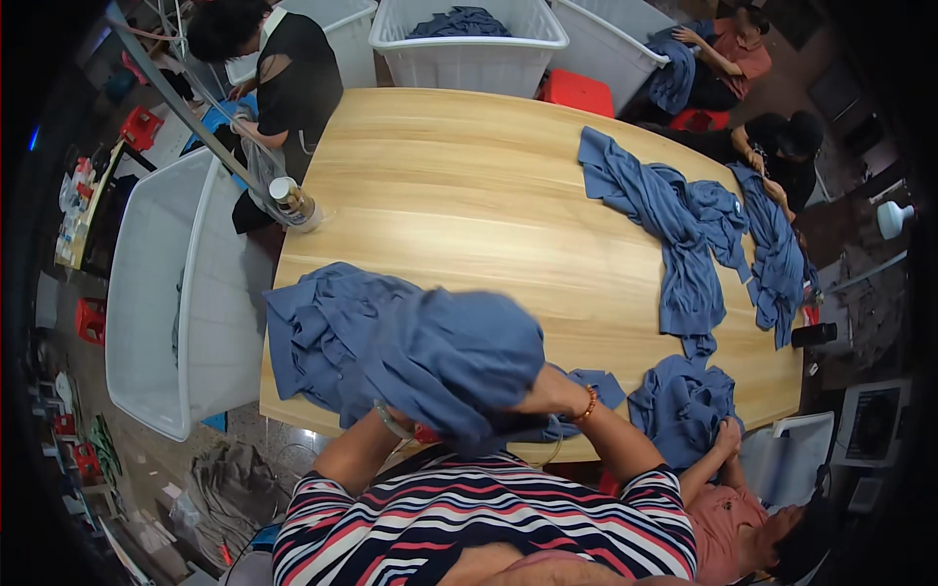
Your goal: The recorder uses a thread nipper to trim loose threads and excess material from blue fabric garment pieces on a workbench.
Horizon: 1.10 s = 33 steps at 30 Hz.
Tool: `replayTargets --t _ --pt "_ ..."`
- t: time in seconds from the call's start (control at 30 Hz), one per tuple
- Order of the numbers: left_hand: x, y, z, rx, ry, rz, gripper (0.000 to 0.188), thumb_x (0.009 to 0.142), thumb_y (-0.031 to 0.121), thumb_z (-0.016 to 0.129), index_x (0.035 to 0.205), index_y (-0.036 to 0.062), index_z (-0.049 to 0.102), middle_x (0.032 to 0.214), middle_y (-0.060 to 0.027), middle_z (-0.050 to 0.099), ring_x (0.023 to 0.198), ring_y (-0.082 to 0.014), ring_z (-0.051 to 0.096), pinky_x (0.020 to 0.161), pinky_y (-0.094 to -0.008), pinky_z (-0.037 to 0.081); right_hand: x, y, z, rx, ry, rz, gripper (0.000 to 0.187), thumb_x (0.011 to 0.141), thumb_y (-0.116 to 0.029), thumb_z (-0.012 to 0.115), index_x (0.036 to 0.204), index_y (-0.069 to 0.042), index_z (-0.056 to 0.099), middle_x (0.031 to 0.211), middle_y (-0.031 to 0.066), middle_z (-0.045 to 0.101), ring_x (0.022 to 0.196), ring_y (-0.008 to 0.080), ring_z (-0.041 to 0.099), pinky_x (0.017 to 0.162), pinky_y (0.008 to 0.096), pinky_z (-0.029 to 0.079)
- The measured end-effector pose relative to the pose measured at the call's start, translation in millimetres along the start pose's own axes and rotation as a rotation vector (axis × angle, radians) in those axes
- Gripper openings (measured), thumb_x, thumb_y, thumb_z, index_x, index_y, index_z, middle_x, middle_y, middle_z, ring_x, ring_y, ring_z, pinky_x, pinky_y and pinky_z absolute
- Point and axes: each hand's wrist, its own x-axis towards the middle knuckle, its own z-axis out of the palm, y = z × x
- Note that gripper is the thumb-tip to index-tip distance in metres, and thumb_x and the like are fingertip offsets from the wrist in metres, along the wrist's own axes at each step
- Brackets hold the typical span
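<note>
Two hands, the left hand (pixel 400 418) and the right hand (pixel 547 393), run into a bunched blue garment (pixel 454 342) just in front of the person's striped top (pixel 479 513). Cloth covers the fingers of both, so I cannot tell whether either grasps it or merely props it up. The garment makes a rounded, slightly blurred bulk at the near side of the wooden table (pixel 469 195), and more blue cloth (pixel 311 317) lies crumpled to its left; where one piece ends and another begins is unclear. It looks soft, limp and fairly light, likely to sag and fold on itself, hardly fragile or slippery; a hem or seam would probably give a surer hold than the loose middle. Farther out, similar garments (pixel 684 239) sprawl along the table's right side, a capped container (pixel 295 205) stands at its left edge, and a white bin (pixel 223 332) stands beyond.
</note>
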Motion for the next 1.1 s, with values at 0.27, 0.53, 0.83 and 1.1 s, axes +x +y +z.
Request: replayTargets --t 0.27,0.53,0.83,1.1 --pt "-37.6 -20.9 -55.2 0.613 0.224 -0.386 0.037 0.083 0.023 0.072 0.106 -0.0034 0.060 0.089 -0.0054 0.064 0.076 -0.0112 0.058 0.071 -0.0252 0.049 32.8 2.1 -29.3 -0.053 -0.535 0.495 0.072 0.071 -0.063 0.066 0.094 0.005 0.068 0.084 0.0261 0.065 0.082 0.0312 0.065 0.074 0.0376 0.052" --pt "-81.3 -62.7 -82.6 0.383 0.503 -0.335 0.036 0.085 0.019 0.071 0.113 -0.0006 0.059 0.099 -0.0039 0.063 0.088 -0.0098 0.058 0.079 -0.0241 0.048 227.6 -7.4 -355.9 0.516 0.809 -0.489 0.031 0.089 -0.025 0.065 0.107 0.000 0.063 0.085 0.0037 0.063 0.081 0.0120 0.061 0.072 0.0279 0.050" --pt "-110.6 -106.0 -113.4 1.355 0.738 -0.283 0.060 0.077 0.022 0.071 0.131 0.0098 0.048 0.134 -0.0188 0.044 0.123 -0.0381 0.040 0.101 -0.0482 0.034 126.7 56.7 -53.5 -0.368 0.181 -0.022 0.058 0.075 -0.018 0.078 0.128 -0.008 0.055 0.126 0.0107 0.058 0.111 0.0214 0.056 0.093 0.0325 0.044" --pt "-67.3 -98.1 -67.1 1.524 0.515 -0.461 0.066 0.071 0.026 0.074 0.131 0.0153 0.051 0.138 -0.0229 0.035 0.122 -0.0393 0.037 0.092 -0.0499 0.038 -2.5 100.1 84.7 -0.768 -0.030 0.039 0.050 0.069 -0.013 0.068 0.119 -0.017 0.059 0.144 0.0096 0.040 0.137 0.0308 0.032 0.112 0.0552 0.018"
